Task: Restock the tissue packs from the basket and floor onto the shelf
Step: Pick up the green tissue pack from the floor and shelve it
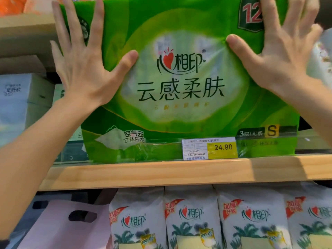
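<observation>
A large green tissue pack (179,87) with a white oval and dark lettering stands upright on the wooden shelf (161,174). My left hand (84,65) lies flat against its left face, fingers spread wide. My right hand (280,56) presses flat on its right face, fingers spread too. Neither hand wraps around the pack. A price tag (209,148) reading 24.90 sits on the shelf rail in front of the pack's lower edge.
Pale blue tissue boxes (23,101) stand left of the green pack. Below the shelf, white tissue packs (194,218) with palm prints sit in a row. A pink plastic bag (61,223) with handle holes hangs at lower left. A white pack (321,58) shows at right.
</observation>
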`<state>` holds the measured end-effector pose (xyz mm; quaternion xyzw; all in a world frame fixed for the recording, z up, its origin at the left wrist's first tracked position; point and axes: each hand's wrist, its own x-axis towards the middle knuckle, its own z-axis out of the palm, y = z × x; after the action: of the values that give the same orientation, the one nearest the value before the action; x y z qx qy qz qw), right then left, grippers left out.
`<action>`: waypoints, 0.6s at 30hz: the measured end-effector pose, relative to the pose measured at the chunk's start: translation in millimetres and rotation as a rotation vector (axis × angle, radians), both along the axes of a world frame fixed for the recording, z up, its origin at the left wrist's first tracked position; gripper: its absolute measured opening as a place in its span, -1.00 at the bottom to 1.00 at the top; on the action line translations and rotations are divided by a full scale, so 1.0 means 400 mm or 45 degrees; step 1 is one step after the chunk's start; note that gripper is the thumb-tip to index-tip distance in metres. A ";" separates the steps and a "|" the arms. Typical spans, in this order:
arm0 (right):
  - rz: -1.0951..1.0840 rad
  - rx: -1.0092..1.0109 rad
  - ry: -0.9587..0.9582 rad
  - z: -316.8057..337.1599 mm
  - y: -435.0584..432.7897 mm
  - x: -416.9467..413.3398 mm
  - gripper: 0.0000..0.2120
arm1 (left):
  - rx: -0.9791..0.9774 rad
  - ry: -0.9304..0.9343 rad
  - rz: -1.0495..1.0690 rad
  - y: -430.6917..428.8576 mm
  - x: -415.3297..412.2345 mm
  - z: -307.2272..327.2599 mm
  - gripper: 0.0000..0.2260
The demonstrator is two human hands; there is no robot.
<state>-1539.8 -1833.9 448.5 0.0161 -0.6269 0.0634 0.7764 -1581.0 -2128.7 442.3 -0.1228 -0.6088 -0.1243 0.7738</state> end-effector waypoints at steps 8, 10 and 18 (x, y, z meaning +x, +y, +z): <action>-0.089 0.047 -0.463 0.001 0.038 -0.115 -0.21 | -0.083 -0.500 0.009 -0.005 -0.141 -0.005 -0.28; -0.084 0.049 -0.461 0.005 0.039 -0.116 -0.21 | -0.079 -0.489 0.007 -0.006 -0.143 -0.002 -0.28; -0.111 0.072 -0.616 0.017 0.035 -0.090 -0.19 | -0.145 -0.602 0.107 -0.014 -0.114 0.011 -0.27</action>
<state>-1575.9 -1819.8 455.2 -0.0046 -0.7962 0.0142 0.6049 -1626.8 -2134.2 446.8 -0.1085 -0.7836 -0.0828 0.6061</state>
